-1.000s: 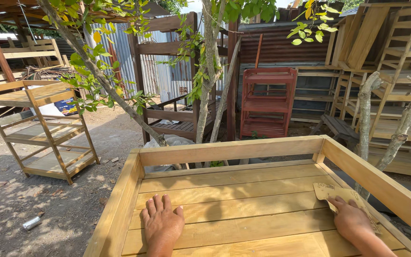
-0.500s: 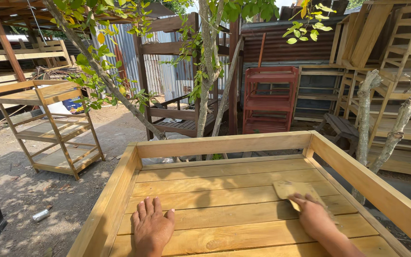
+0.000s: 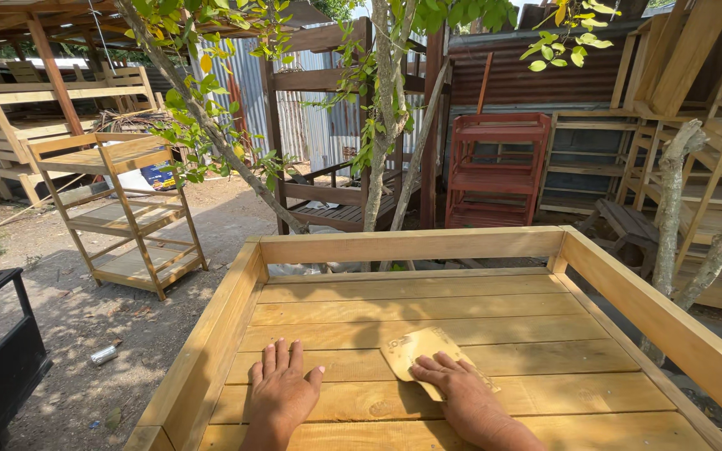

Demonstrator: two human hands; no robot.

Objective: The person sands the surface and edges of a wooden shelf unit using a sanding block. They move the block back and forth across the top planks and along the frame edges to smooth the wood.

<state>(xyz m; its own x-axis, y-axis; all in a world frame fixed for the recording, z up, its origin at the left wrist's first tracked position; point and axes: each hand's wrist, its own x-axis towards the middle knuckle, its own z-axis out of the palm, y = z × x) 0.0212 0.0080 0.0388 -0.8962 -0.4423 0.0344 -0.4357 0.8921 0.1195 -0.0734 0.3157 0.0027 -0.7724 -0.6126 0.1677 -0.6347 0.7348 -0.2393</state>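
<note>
At the far left, off the surface, a pale wooden shelf rack (image 3: pixel 123 209) stands on the dirt, and a crushed can (image 3: pixel 104 354) lies on the ground near the surface's left rail.

The surface (image 3: pixel 428 309) is a slatted wooden platform with raised rails on its left, far and right edges; its planks run left to right.

The left hand (image 3: pixel 282 391) lies flat on the planks near the near edge, left of centre, with its fingers spread and pointing toward the far rail. It holds nothing and only presses down on the wood.

Just to its right, apart from it, lies the sheet of sandpaper (image 3: pixel 428 355). This is a tan, roughly rectangular piece lying flat on the planks near the middle of the surface. Its long axis runs on a slant, from its far-left corner toward the near right.

The right hand (image 3: pixel 461 392) is the nearer of the two to the sheet. Its fingers rest on top of the sheet's near-right part and press it to the wood. They are extended, not curled round it. The sheet therefore lies under and just beyond those fingertips, on the far-left side of that hand, and to the right of the left hand.

Beyond the far rail stand a tree trunk (image 3: pixel 382 150) and a red shelf unit (image 3: pixel 495 171).
</note>
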